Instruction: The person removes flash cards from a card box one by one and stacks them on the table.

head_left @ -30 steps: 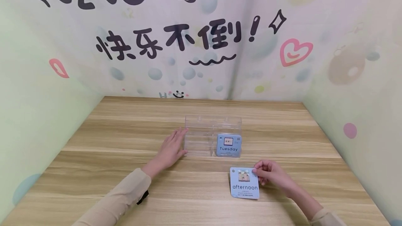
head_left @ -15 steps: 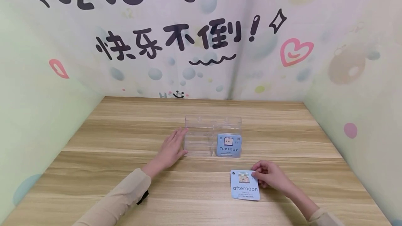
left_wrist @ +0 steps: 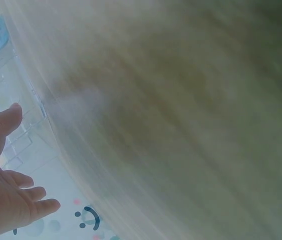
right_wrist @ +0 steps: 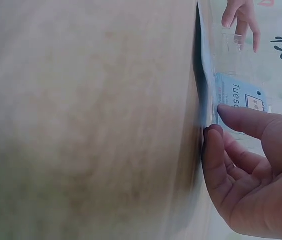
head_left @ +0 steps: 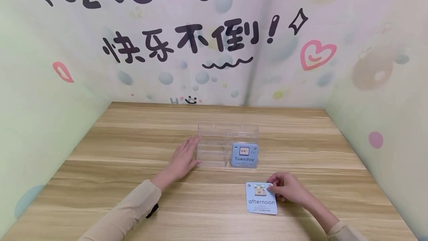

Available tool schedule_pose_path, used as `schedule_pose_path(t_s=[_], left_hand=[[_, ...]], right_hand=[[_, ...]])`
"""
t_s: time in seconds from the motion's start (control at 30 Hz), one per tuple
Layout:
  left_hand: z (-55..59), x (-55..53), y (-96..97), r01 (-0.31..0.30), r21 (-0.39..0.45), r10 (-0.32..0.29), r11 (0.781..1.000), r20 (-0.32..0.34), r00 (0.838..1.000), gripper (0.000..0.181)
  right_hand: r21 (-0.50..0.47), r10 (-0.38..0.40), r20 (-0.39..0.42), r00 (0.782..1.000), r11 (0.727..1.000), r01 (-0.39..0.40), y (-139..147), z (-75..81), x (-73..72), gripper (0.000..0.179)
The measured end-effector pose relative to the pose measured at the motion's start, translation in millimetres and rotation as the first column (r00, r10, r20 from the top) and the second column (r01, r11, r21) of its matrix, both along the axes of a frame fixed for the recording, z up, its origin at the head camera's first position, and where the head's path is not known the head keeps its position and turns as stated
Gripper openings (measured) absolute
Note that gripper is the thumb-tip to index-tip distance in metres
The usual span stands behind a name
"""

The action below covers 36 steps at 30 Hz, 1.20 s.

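Note:
A blue card [head_left: 261,198] printed "afternoon" lies face up low over the front of the table, its right edge pinched between thumb and fingers of my right hand [head_left: 290,189]. In the right wrist view the card [right_wrist: 208,75] shows nearly edge-on, thumb on top and curled fingers beneath. My left hand [head_left: 182,159] rests with extended fingers against the left side of a clear plastic rack [head_left: 212,155]. A blue "Tuesday" card [head_left: 245,156] stands in the rack's lower right compartment. The left wrist view shows my left hand [left_wrist: 5,175] with thumb and fingers spread beside the rack.
The wooden table [head_left: 140,129] runs back to a wall hanging [head_left: 180,81] with large black characters. Pale green walls [head_left: 43,122] flank it on both sides. A small black item [head_left: 152,210] shows at my left sleeve.
My right hand has lowered the "afternoon" card slightly toward the table front, keeping its pinch. The left hand stays at the rack, and the "Tuesday" card has not moved.

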<state>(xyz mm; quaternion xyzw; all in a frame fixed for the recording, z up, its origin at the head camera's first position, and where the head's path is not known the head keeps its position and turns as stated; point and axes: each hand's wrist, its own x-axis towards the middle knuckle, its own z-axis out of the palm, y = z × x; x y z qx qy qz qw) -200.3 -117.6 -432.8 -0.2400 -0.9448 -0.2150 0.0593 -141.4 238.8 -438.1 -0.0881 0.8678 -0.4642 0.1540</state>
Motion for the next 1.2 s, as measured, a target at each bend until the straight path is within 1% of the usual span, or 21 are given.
schedule_pose_path(t_s=[0.13,0.3,0.53,0.67,1.07,1.2], left_hand=[[-0.6,-0.4,-0.6,0.006,-0.002,-0.006,1.000,-0.004,1.000,0.080],[-0.2,-0.1,-0.3,-0.002,-0.002,0.002,1.000,-0.002,1.000,0.080],[0.6,0.7,0.0,-0.009,-0.001,0.009,1.000,0.005,1.000,0.080],[0.9,1.2,-0.2,-0.005,0.003,0.005,1.000,0.005,1.000,0.080],[-0.5,0.1,0.5,0.004,0.010,-0.003,1.000,-0.013,1.000,0.080],[-0.5,0.4,0.5,0.001,0.012,-0.001,1.000,-0.019,1.000,0.079]], right_hand=[[0.007,0.009,0.011,1.000,1.000,-0.009,-1,1.8,-0.8,0.017],[0.044,0.009,0.012,1.000,0.999,-0.010,-4,3.9,-2.3,0.016],[0.114,0.025,-0.038,0.999,0.993,-0.021,-7,7.3,-3.6,0.013],[0.140,0.026,-0.052,0.998,0.990,-0.018,-7,8.7,-3.4,0.013],[0.163,0.027,-0.067,0.997,0.986,-0.016,-6,10.4,-4.7,0.014],[0.185,0.042,-0.118,0.992,0.983,-0.019,-3,14.0,-6.4,0.014]])
